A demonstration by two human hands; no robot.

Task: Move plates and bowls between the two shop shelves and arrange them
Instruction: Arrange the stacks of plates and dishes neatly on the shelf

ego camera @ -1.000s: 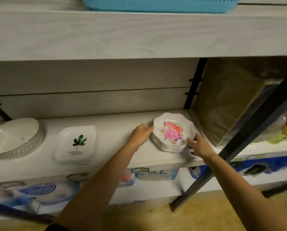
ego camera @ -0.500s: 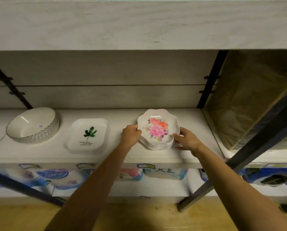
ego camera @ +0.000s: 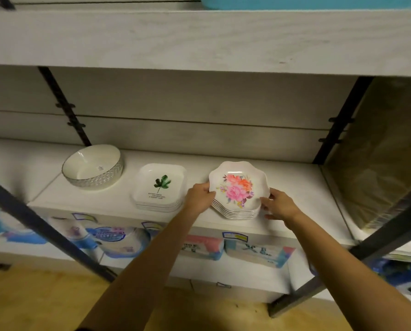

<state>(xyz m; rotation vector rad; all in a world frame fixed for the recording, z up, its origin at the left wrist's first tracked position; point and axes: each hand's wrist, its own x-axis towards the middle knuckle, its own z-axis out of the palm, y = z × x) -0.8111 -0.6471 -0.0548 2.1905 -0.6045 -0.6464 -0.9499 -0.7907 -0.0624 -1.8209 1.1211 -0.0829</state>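
White laminate shelf [ego camera: 295, 185] is carrying three lots of tableware in a row, left to right: one round bowl [ego camera: 92, 167], one stack of square leaf-print plates [ego camera: 160, 185] showing at least three rims, and one floral plate stack [ego camera: 238, 187] showing at least six rims. All three are sitting mouth-up and apart from one another.

Two hands are working on the floral plate stack, which is lying near the front edge of the shelf, right of centre. The left hand [ego camera: 199, 197] is closing its grip on the left rim, thumb on top. The right hand [ego camera: 279, 206] is closing its grip on the right rim, thumb on the upper edge and fingers lower down the side.

The plates are scalloped and roughly round, so no long axis is showing. The flower print is facing upward.

One blue basket [ego camera: 295, 2] is sitting on the upper shelf [ego camera: 199, 39]. Packaged goods [ego camera: 118, 237] are lining the shelf below.
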